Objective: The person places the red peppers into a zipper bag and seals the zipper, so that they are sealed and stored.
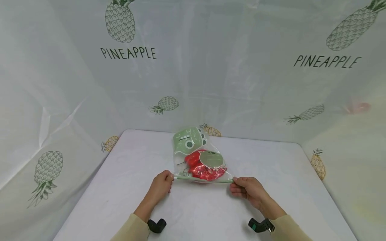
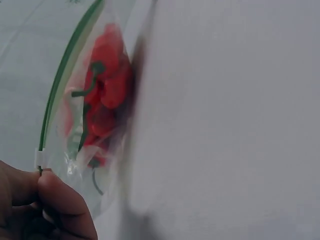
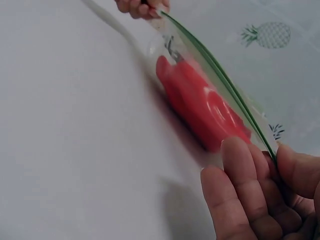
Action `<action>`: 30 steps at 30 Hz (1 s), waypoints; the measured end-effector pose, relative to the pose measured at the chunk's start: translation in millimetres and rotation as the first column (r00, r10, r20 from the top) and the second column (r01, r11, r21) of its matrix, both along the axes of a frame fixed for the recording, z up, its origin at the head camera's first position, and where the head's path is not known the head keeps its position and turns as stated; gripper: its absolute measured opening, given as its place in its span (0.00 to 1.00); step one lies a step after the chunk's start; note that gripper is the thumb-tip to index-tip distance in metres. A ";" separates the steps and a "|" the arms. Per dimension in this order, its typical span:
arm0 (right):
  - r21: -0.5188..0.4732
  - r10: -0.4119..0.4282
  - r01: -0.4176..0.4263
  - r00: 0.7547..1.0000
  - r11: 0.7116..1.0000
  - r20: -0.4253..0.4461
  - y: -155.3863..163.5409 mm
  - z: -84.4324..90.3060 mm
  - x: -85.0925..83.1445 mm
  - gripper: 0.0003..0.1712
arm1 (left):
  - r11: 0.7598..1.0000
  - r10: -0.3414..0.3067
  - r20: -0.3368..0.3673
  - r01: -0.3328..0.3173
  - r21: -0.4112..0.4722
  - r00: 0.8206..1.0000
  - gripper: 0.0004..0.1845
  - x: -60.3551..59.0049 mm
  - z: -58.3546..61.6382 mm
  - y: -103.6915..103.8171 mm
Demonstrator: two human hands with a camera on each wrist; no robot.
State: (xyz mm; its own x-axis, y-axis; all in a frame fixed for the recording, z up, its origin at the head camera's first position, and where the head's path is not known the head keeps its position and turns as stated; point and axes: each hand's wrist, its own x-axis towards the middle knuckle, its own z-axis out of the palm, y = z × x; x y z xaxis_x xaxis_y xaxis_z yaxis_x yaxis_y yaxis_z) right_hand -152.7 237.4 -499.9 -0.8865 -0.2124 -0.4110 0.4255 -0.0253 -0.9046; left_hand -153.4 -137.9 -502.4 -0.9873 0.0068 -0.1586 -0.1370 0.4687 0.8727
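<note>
A clear zip bag (image 1: 187, 140) with green cartoon prints lies on the table, its opening edge towards me. Red peppers (image 1: 208, 172) with green stems show through the plastic. Along that edge runs a green zip strip (image 3: 220, 72). My left hand (image 1: 160, 185) pinches the strip's left end between thumb and finger. Right beside those fingertips, a small white slider (image 2: 40, 158) sits on the strip. At the other end, my right hand (image 1: 251, 191) pinches the corner with thumb and index finger; its other fingers are loosely bent below. The strip stretches between both hands, lifted in the wrist views.
The white table (image 1: 126, 160) has rounded far corners. A pale curtain (image 1: 211, 67) printed with pineapples hangs behind it and along both sides. Black wrist devices (image 1: 156, 226) sit by the cream sleeves (image 1: 132, 229).
</note>
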 end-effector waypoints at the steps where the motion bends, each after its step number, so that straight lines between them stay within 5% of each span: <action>1: -0.016 0.003 -0.003 1.000 1.000 0.007 -1.0 -1.5 0.9 0.17 | 1.000 0.008 -0.003 -0.008 0.005 1.000 0.13 -4.3 -1.5 -1.4; 6: -0.062 -0.002 0.005 0.999 0.998 0.038 -4.3 -7.0 3.8 0.18 | 0.992 -0.004 0.033 0.000 0.127 0.999 0.16 -11.7 -6.4 -9.6; 13: -0.053 -0.053 0.058 0.995 0.997 0.086 -2.2 -10.9 6.7 0.20 | 0.938 -0.133 0.182 0.065 0.340 0.974 0.18 2.6 -7.3 -19.7; 21: -0.059 -0.064 0.069 0.995 0.996 0.081 1.6 -10.8 6.1 0.20 | 0.892 -0.222 0.171 0.129 0.434 0.960 0.20 7.8 -4.8 -16.7; 30: -0.132 -0.113 0.126 0.989 0.983 0.097 -4.0 -13.2 10.2 0.20 | 0.923 -0.113 0.149 0.049 0.382 0.982 0.15 14.6 -3.5 -6.2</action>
State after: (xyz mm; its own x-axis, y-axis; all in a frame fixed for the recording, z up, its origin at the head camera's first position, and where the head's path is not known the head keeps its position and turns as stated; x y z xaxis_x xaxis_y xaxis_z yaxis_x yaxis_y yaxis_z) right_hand -142.5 233.4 -513.2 -0.8704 -0.1671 -0.4631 0.4899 -0.2023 -0.8480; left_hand -138.8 -144.1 -505.8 -0.9408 0.1767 -0.2892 -0.2696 0.1268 0.9546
